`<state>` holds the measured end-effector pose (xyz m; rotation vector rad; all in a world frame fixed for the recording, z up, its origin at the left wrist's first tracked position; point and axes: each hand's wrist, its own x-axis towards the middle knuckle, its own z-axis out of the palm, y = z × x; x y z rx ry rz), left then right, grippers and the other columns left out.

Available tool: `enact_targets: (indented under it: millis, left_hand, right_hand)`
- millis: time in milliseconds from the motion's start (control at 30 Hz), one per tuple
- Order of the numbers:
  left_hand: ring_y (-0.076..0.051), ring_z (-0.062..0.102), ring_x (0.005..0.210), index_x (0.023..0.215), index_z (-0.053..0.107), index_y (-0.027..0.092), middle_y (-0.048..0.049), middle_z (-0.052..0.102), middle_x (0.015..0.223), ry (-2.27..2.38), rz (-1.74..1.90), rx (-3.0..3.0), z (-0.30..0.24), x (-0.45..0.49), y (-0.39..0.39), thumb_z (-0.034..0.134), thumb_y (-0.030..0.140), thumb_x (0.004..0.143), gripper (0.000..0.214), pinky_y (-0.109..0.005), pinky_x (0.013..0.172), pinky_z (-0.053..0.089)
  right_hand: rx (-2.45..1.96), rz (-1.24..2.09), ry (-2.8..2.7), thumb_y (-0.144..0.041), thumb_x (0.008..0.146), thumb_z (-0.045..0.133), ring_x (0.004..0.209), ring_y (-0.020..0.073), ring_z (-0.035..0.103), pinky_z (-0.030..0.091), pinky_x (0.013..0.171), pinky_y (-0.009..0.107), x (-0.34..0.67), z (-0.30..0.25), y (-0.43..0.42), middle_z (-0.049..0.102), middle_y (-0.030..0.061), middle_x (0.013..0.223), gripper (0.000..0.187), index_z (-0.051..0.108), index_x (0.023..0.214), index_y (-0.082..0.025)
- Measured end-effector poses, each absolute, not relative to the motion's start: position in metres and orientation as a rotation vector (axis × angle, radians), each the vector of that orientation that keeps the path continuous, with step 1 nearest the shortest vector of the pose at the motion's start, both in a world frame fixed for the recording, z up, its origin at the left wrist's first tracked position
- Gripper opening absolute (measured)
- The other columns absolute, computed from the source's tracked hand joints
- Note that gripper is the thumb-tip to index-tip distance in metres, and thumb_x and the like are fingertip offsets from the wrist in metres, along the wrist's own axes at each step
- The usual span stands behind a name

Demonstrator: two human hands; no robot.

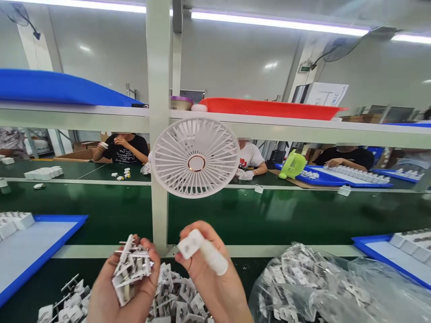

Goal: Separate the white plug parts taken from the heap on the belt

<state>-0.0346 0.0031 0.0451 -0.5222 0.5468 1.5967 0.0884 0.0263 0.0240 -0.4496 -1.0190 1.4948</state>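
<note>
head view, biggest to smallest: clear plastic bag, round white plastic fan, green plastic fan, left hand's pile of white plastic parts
1. Clear plastic bag
2. Round white fan
3. Pile of white parts
4. Green plastic fan

In my left hand [117, 291], the metal-pinned plastic parts [133, 267] overlap too much to count and hide most of my palm. In my right hand [218, 282], I cannot tell how the white block [189, 244] and the white cylinder [214, 259] join. The bottom edge cuts off my forearms and the loose pile [182, 296], which my hands partly hide. Wrinkled film obscures pieces inside the plastic bag [266, 282]. Picture edges crop the left blue tray [33, 260] and right blue tray [387, 251]. The round fan [195, 163] partly covers a white-shirted co-worker [252, 154].
</note>
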Motion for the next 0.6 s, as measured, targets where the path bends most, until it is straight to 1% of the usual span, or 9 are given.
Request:
enact_targets:
  millis: [67, 100, 167, 233, 267, 333, 433, 533, 600]
  left_hand:
    - [-0.013, 0.059, 0.070, 0.085, 0.061, 0.017, -0.0023, 0.061, 0.079, 0.577, 1.621, -0.536, 0.043, -0.046, 0.004, 0.035, 0.012, 0.082, 0.027, -0.025, 0.056, 0.055]
    - [-0.013, 0.059, 0.070, 0.084, 0.062, 0.018, -0.0025, 0.061, 0.080, 0.588, 1.632, -0.546, 0.039, -0.052, 0.005, 0.034, 0.011, 0.082, 0.029, -0.025, 0.056, 0.055]
    - [-0.014, 0.060, 0.072, 0.086, 0.064, 0.018, -0.0042, 0.061, 0.081, 0.559, 1.641, -0.538, 0.029, -0.064, 0.009, 0.032, 0.011, 0.081, 0.033, -0.026, 0.057, 0.055]
    - [-0.015, 0.060, 0.073, 0.091, 0.063, 0.016, -0.0059, 0.060, 0.081, 0.491, 1.645, -0.511, 0.020, -0.072, 0.013, 0.032, 0.010, 0.079, 0.034, -0.028, 0.059, 0.056]
    - [-0.016, 0.060, 0.074, 0.093, 0.062, 0.016, -0.0065, 0.060, 0.080, 0.455, 1.651, -0.494, 0.017, -0.074, 0.014, 0.032, 0.009, 0.079, 0.034, -0.029, 0.061, 0.056]
    - [-0.016, 0.060, 0.074, 0.094, 0.062, 0.015, -0.0070, 0.059, 0.080, 0.435, 1.662, -0.485, 0.018, -0.073, 0.013, 0.032, 0.009, 0.078, 0.034, -0.030, 0.061, 0.056]
    - [-0.014, 0.060, 0.070, 0.089, 0.063, 0.016, -0.0058, 0.060, 0.079, 0.517, 1.642, -0.537, 0.033, -0.065, 0.007, 0.033, 0.009, 0.078, 0.033, -0.026, 0.058, 0.056]
    - [-0.012, 0.060, 0.067, 0.083, 0.063, 0.017, -0.0034, 0.060, 0.076, 0.582, 1.599, -0.546, 0.047, -0.054, 0.002, 0.034, 0.012, 0.081, 0.030, -0.022, 0.057, 0.055]
    - [-0.012, 0.060, 0.066, 0.081, 0.062, 0.018, -0.0022, 0.061, 0.075, 0.604, 1.583, -0.482, 0.049, -0.047, -0.001, 0.035, 0.013, 0.082, 0.028, -0.023, 0.057, 0.054]
  right_hand:
    - [-0.671, 1.336, -1.351, -0.031, 0.068, 0.063, 0.072, 0.0160, 0.059, 0.047, 0.069, 0.029, 0.089, 0.021, 0.026, 0.065, 0.0043, 0.081, 0.019, 0.061, 0.084, -0.020]
    - [-0.846, 1.160, -1.580, -0.024, 0.070, 0.059, 0.073, 0.0162, 0.059, 0.046, 0.069, 0.029, 0.089, 0.018, 0.026, 0.065, 0.0042, 0.080, 0.015, 0.062, 0.084, -0.019]
    - [-1.199, 0.688, -2.018, -0.012, 0.066, 0.055, 0.077, 0.0190, 0.059, 0.045, 0.068, 0.029, 0.085, 0.009, 0.027, 0.067, 0.0043, 0.082, 0.023, 0.064, 0.085, -0.021]
    - [-1.385, 0.369, -2.321, -0.007, 0.056, 0.058, 0.076, 0.0236, 0.061, 0.045, 0.065, 0.032, 0.076, -0.004, 0.028, 0.068, 0.0055, 0.078, 0.031, 0.067, 0.081, -0.022]
    - [-1.412, 0.320, -2.412, -0.006, 0.051, 0.060, 0.073, 0.0255, 0.061, 0.045, 0.063, 0.033, 0.069, -0.011, 0.029, 0.069, 0.0066, 0.074, 0.031, 0.067, 0.076, -0.021]
    - [-1.413, 0.334, -2.505, -0.008, 0.046, 0.063, 0.064, 0.0272, 0.062, 0.045, 0.058, 0.035, 0.055, -0.022, 0.031, 0.068, 0.0089, 0.065, 0.022, 0.067, 0.065, -0.019]
    - [-1.425, 0.313, -2.577, -0.013, 0.051, 0.064, 0.058, 0.0274, 0.062, 0.045, 0.054, 0.035, 0.041, -0.028, 0.031, 0.066, 0.0107, 0.058, 0.007, 0.065, 0.057, -0.017]
    - [-1.390, 0.282, -2.560, -0.016, 0.054, 0.063, 0.064, 0.0267, 0.062, 0.045, 0.058, 0.035, 0.049, -0.018, 0.027, 0.068, 0.0094, 0.069, 0.012, 0.065, 0.065, -0.018]
    - [-1.336, 0.303, -2.413, -0.017, 0.062, 0.058, 0.071, 0.0246, 0.061, 0.044, 0.061, 0.033, 0.061, -0.003, 0.022, 0.067, 0.0063, 0.079, 0.016, 0.064, 0.076, -0.021]
